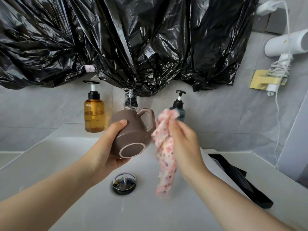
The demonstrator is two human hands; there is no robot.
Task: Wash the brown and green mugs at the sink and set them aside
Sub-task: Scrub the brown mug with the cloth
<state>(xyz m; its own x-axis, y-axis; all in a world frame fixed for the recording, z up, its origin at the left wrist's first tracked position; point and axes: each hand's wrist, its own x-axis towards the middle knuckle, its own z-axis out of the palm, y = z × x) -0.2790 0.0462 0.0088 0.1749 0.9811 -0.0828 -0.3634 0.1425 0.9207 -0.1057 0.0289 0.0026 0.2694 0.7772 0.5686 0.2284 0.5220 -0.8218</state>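
Left hand [106, 147] holds brown mug [133, 130] before faucet [130, 100]; right hand [185, 140] grips cloth [165, 152].

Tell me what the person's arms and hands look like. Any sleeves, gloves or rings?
Both arms are bare to the picture's edge, no sleeves showing. The left hand and right hand wear no gloves, rings or watch that shows.
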